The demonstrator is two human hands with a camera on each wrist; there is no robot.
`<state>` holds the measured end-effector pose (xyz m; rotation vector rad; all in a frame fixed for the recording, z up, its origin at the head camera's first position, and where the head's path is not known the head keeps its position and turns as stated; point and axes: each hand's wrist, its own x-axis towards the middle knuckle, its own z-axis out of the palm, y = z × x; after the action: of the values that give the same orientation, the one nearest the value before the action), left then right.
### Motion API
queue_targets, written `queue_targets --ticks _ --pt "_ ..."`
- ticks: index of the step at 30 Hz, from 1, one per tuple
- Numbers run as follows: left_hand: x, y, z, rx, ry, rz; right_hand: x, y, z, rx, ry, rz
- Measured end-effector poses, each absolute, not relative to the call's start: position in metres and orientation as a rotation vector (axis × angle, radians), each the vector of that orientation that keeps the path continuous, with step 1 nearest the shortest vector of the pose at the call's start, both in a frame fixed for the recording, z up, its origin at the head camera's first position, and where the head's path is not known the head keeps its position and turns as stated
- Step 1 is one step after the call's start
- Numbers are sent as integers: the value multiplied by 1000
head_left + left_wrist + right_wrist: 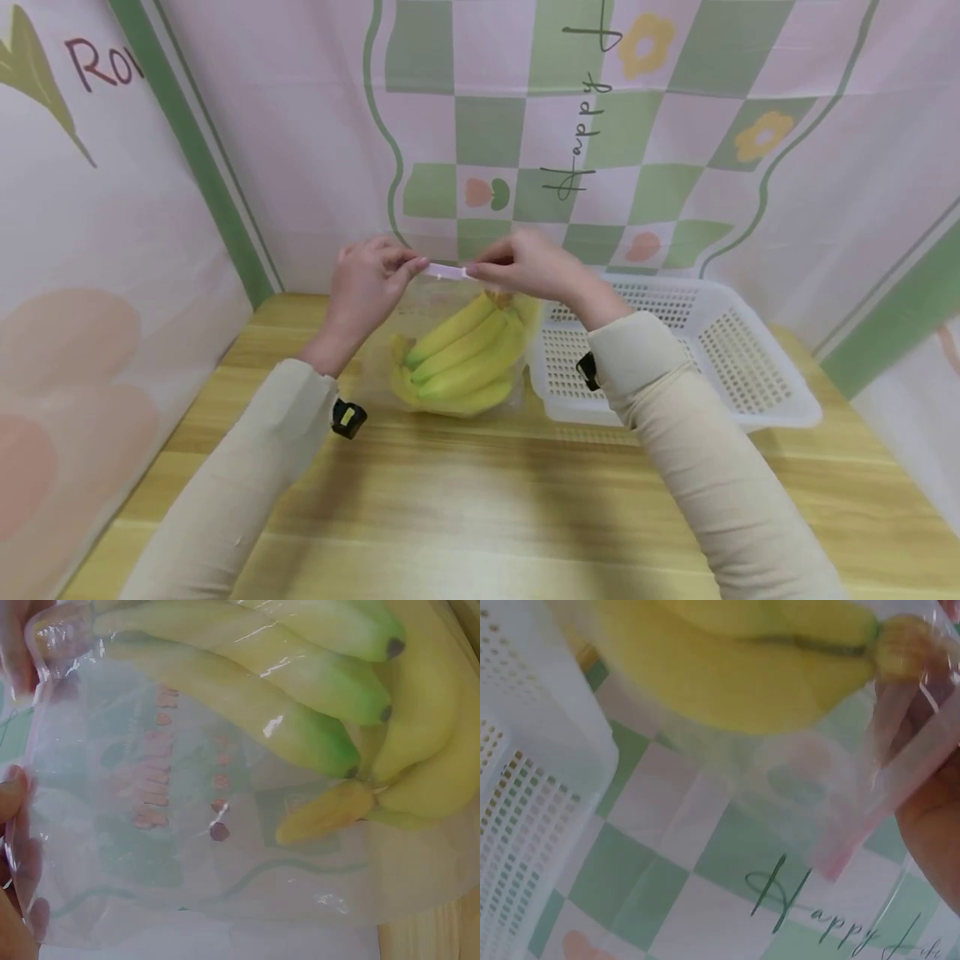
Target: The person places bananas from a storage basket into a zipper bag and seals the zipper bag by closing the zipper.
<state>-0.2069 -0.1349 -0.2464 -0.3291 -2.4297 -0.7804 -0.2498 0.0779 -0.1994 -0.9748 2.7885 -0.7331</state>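
Note:
A clear plastic zip bag (82, 810) with a pink sealing strip (446, 272) along its top contains a bunch of yellow bananas (465, 354) with greenish tips. My left hand (369, 279) pinches the left part of the strip between thumb and fingers. Toward the other end, my right hand (534, 265) pinches the same strip, a short stretch of it showing between the two hands. The bag hangs upright below them, over the wooden table. Through its film in the left wrist view, reddish printed lettering (155, 780) shows beside the bananas.
Right of the bag stands a white perforated plastic basket (806, 410), partly behind my right forearm. The wooden table (450, 500) extends toward me. A patterned cloth (491, 129) with green checks hangs close behind, and more cloth (112, 250) rises at the left.

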Motion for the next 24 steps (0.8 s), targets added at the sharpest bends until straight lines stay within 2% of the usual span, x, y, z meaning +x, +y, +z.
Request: queue_targets --ticks 9,24 --pt "-211 -137 -252 -317 -2390 -831 -248 108 -200 -905 2749 -753" --pt "-211 -136 -253 -306 -2384 -858 -251 110 -210 -962 2734 -736"
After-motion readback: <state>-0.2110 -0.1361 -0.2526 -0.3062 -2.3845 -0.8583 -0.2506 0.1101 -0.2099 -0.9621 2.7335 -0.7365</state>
